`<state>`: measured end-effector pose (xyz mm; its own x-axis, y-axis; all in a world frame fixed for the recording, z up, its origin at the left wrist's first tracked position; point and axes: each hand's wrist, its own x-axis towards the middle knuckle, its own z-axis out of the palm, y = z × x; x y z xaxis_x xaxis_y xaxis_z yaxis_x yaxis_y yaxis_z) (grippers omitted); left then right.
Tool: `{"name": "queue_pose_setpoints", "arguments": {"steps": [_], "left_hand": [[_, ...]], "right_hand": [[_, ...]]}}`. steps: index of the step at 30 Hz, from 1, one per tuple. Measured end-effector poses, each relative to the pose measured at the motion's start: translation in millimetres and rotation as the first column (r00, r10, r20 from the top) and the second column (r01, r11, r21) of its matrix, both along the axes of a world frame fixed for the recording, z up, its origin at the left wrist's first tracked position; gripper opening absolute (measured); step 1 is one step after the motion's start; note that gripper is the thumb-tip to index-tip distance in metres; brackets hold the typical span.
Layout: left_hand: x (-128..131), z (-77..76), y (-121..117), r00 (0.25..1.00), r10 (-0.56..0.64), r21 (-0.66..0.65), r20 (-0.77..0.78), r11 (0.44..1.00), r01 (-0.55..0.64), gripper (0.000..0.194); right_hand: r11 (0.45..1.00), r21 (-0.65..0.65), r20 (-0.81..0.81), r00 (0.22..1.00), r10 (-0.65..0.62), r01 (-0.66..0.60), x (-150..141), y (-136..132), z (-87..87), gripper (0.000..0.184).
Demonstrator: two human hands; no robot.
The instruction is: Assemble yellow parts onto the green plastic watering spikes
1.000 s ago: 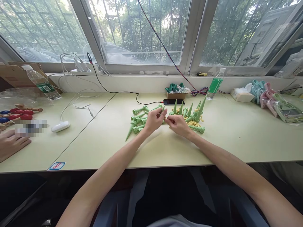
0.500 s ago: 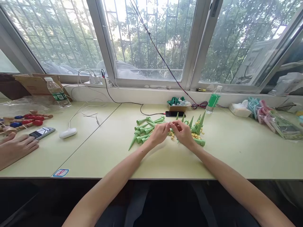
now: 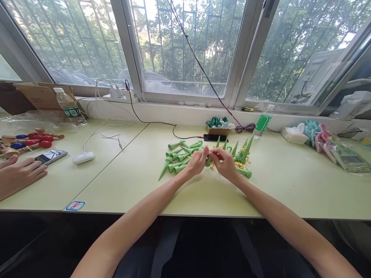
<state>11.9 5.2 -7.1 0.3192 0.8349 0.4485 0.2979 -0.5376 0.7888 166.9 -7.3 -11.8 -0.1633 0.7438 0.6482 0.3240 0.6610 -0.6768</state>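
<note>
My left hand (image 3: 197,161) is closed round a green plastic spike (image 3: 208,161), of which only a short part shows below the fingers. My right hand (image 3: 224,162) pinches at the top of that piece, fingertips against those of the left; whatever sits between them is hidden. Left of my hands lies a pile of green hollow plastic spikes (image 3: 176,156) with ribbed ends. On the right, more green spikes (image 3: 245,150) point upward, with small yellow plastic pieces (image 3: 242,166) among them.
A black phone (image 3: 216,138) on a cable and a small box of green items (image 3: 218,125) stand behind. Bottles (image 3: 263,121), a tissue pack (image 3: 295,133) and bagged goods line the back. At left, another person's hand (image 3: 24,173) rests by a phone (image 3: 51,156).
Part of a green spike now shows beneath my left fingers, where before it was hidden. Both hands stay together in nearly the same place; the view has tilted slightly.
</note>
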Motion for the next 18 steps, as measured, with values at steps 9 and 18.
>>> {"name": "queue_pose_setpoints", "arguments": {"steps": [9,18], "left_hand": [[3.1,3.1,2.5,0.988,0.134,0.111,0.070,0.984,-0.141,0.059],[5.2,-3.8,3.8,0.989,0.117,0.273,-0.094,0.958,-0.087,0.023]], "right_hand": [[0.937,0.304,0.135,0.966,-0.219,0.171,11.3,-3.7,17.5,0.031],[0.781,0.397,0.106,0.821,-0.561,0.483,52.3,40.2,87.5,0.038]]}}
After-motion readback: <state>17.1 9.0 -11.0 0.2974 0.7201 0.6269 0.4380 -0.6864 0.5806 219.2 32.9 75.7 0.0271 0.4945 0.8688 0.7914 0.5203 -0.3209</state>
